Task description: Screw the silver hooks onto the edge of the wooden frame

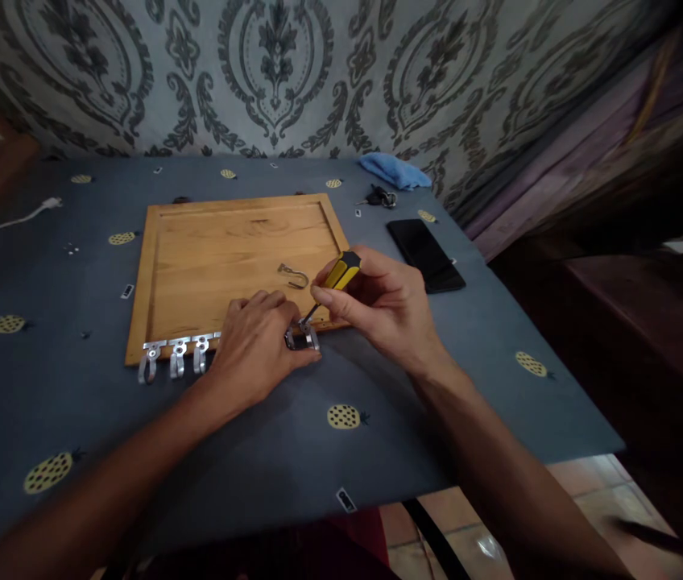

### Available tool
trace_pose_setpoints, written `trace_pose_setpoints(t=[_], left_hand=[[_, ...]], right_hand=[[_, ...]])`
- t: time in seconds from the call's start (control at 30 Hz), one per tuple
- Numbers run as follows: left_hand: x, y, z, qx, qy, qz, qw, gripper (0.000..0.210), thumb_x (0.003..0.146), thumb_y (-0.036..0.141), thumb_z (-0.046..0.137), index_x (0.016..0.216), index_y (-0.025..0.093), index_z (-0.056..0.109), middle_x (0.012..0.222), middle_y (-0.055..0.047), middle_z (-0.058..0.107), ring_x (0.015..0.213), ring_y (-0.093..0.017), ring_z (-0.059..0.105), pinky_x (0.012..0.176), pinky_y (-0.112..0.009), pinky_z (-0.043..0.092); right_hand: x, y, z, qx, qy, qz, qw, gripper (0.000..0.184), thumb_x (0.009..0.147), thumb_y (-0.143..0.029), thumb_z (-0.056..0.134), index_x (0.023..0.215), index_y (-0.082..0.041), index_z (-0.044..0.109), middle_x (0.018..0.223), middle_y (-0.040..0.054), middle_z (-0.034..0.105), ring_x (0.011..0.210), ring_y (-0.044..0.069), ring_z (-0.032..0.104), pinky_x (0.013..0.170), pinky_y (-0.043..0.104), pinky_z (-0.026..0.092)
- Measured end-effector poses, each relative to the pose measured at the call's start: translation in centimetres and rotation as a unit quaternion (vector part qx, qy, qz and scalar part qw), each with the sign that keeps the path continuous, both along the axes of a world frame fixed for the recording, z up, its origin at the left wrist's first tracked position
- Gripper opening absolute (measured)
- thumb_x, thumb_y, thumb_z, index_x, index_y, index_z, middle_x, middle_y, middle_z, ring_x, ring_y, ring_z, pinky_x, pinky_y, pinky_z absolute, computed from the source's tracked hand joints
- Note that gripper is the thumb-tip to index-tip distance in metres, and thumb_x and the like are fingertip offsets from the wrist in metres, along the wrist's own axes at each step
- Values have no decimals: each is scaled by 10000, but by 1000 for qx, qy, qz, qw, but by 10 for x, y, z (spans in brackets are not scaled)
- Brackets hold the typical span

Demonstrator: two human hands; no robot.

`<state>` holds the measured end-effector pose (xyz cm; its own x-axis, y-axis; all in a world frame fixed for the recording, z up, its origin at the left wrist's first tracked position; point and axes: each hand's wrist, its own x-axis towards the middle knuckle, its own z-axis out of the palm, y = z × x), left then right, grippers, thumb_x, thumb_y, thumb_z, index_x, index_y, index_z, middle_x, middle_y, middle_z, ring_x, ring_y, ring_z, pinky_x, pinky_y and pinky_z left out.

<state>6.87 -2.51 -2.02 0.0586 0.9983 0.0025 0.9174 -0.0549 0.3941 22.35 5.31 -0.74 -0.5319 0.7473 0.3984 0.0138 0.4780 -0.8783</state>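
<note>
My right hand (387,306) grips a yellow-and-black screwdriver (340,274), its shaft slanting down to a metal hook (308,334) at the near edge of a framed wooden board (238,242). Fingers of my left hand (260,338) are closed around that same hook, thumb below it. Left of this hand, several silver hooks (178,354) sit in a row along the board's near edge. A loose hook (294,276) lies on the board's face, just beyond my hands. The screw under the screwdriver tip is too small to make out.
The board lies on a blue pineapple-print tablecloth (414,427). To its right are a black phone (426,254), keys (381,196) and a blue cloth (395,171). At left lie small screws (72,250) and a white cable (9,225). A patterned wall (275,72) stands behind.
</note>
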Motion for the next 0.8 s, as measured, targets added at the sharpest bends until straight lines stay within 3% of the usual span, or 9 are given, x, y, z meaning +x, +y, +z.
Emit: trace_pose_setpoints(t=[0.17, 0.3, 0.5, 0.8], left_hand=[[0, 0, 0, -2, 4, 4, 1000, 323, 774, 422, 814, 939, 190, 662, 1052, -62, 697, 1037, -302, 612, 854, -427, 424], [1, 1, 1, -7, 1, 6, 1000, 337, 769, 426, 819, 945, 187, 660, 1049, -69, 696, 1036, -307, 614, 854, -429, 420], [1, 1, 1, -8, -8, 2, 1000, 302, 795, 410, 799, 953, 205, 644, 1105, -57, 695, 1096, -302, 600, 888, -436, 422], [2, -1, 6, -15, 8, 0, 1000, 303, 818, 381, 777, 1006, 193, 631, 1111, -72, 690, 1105, -318, 597, 895, -481, 427]], right_hand=[[8, 3, 9, -60, 14, 75, 995, 272, 861, -419, 751, 1006, -190, 719, 933, 27, 712, 649, 97, 585, 558, 227, 513], [4, 0, 6, -38, 9, 18, 999, 260, 848, -430, 764, 914, -180, 732, 784, 2, 686, 526, 79, 521, 469, 218, 448], [-6, -10, -4, 63, -21, -76, 995, 207, 866, -398, 752, 841, -204, 683, 675, -21, 601, 576, 114, 542, 528, 251, 443], [-8, -11, -8, 57, -18, -77, 995, 230, 861, -397, 752, 820, -236, 593, 708, -9, 563, 565, 132, 533, 500, 275, 433]])
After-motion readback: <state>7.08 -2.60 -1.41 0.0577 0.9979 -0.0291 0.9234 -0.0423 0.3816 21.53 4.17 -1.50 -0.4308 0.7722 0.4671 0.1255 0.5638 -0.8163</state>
